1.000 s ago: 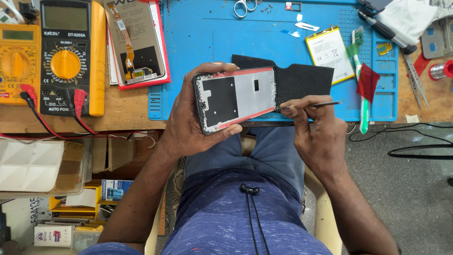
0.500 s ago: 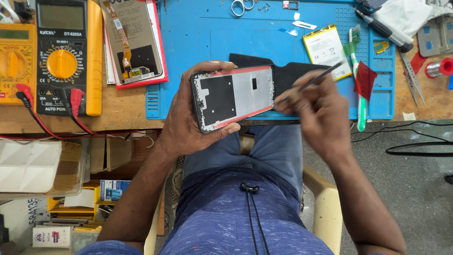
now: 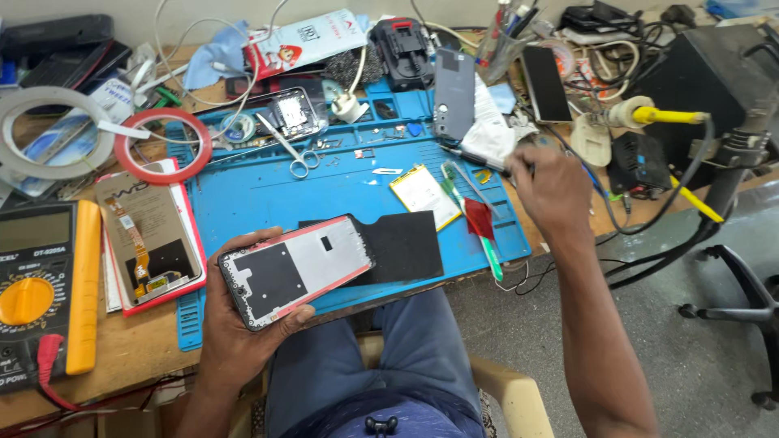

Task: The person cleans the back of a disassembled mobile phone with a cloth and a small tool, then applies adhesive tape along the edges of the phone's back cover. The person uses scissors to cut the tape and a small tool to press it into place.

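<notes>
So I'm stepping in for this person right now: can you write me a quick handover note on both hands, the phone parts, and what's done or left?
Left hand: holds the opened phone frame, red-edged, inner side up, over the lap at the blue mat's front edge.
Right hand: reaches to the mat's far right corner, fingers on a dark pen-like tool; whether it is gripped, I cannot tell.
On the mat: battery, black sheet, scissors, green-handled tool.
Done: frame is stripped open.
Left: battery and grey back cover not fitted.
</notes>
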